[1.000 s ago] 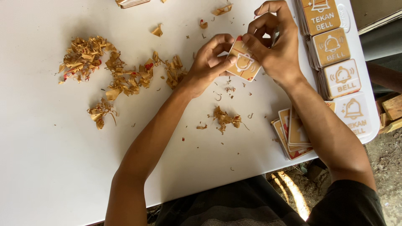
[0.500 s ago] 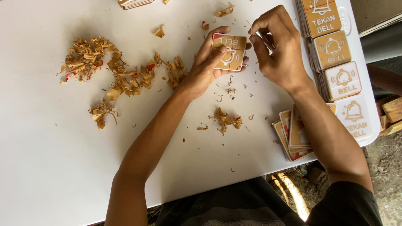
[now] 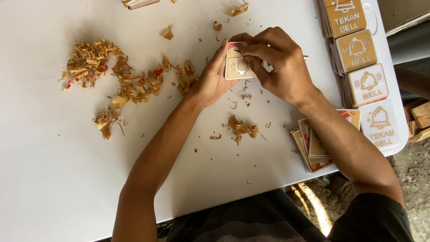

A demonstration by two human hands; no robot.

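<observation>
we are in the middle of stripping the paper backing off a small square bell plaque [image 3: 237, 62], which sits above the white table [image 3: 53, 179], near its far middle, raised a little off the surface between our hands. our left hand [image 3: 210, 80] cradles it from the left side, fingers pressed together and stretched along its left edge with the thumb tucked under. our right hand [image 3: 280, 67] comes over from the right, thumb and forefinger [image 3: 251, 50] pinching at the upper face of the plaque, where a thin dark tool tip or a loosened sliver shows; we cannot tell which. a slim metal end [image 3: 306, 57] pokes out behind the right knuckles, so a pick may be in that hand

heaps of curled brown peelings [image 3: 116, 85] lie to the left, a smaller clump [image 3: 242, 127] just below the hands. a row of finished bell plaques [image 3: 363, 58] stands in stacks along the right edge, and a loose stack of plaques [image 3: 313, 143] lies under our right forearm

as we judge it, the next move calls for a firm pinch on the lifted corner and a slow, low pull, with the left hand steadying the plaque so the backing comes away whole
</observation>
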